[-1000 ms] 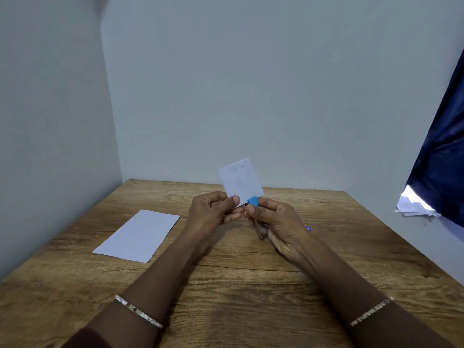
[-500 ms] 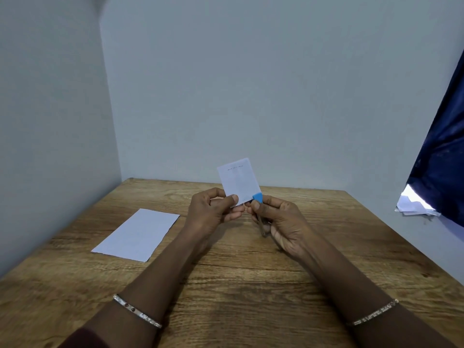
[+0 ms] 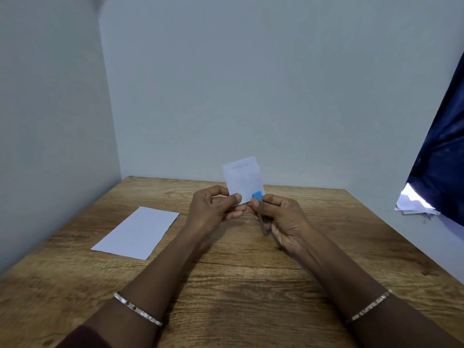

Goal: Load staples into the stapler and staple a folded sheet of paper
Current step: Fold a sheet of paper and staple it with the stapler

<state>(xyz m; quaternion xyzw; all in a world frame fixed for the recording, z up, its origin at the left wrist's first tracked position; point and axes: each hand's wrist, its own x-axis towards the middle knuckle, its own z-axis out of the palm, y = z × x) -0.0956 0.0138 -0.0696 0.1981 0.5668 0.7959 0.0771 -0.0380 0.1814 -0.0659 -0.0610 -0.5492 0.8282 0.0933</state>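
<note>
One folded paper (image 3: 242, 180) was pinched upright at its lower edge by left hand (image 3: 213, 209). One stapler (image 3: 257, 196) was gripped by right hand (image 3: 281, 217) at folded paper's lower right corner. One flat sheet (image 3: 136, 233) was laid left of it.

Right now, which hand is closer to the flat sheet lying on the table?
Left. The left hand is to the right of the flat sheet, pinching the folded paper; the right hand is farther right, gripping the stapler.
</note>
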